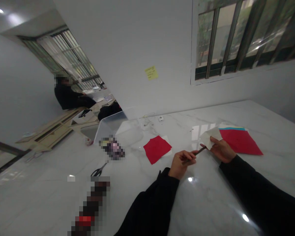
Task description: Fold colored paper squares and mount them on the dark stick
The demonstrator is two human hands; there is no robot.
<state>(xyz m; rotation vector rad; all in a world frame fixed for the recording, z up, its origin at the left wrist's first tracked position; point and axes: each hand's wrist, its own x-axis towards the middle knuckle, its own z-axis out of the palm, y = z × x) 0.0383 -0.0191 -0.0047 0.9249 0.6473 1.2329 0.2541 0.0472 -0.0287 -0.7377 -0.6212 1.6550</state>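
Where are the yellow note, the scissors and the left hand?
Yellow note [151, 73], head view: its written face.
Scissors [101, 168], head view: where handles meet blades.
Left hand [179, 164], head view: its back.

Wearer's forearms, as I view them remotely: left sleeve [147, 208] and right sleeve [258, 193] black, long, loose, reaching the wrists; a small pointed fold [160, 172] near the left cuff [172, 175]; left hand [183, 161] and right hand [222, 150] bare.

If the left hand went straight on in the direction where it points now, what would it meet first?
Probably the right hand, which holds pale paper near the tip of the stick in the left hand. Depth is unclear, so the paper might come first.
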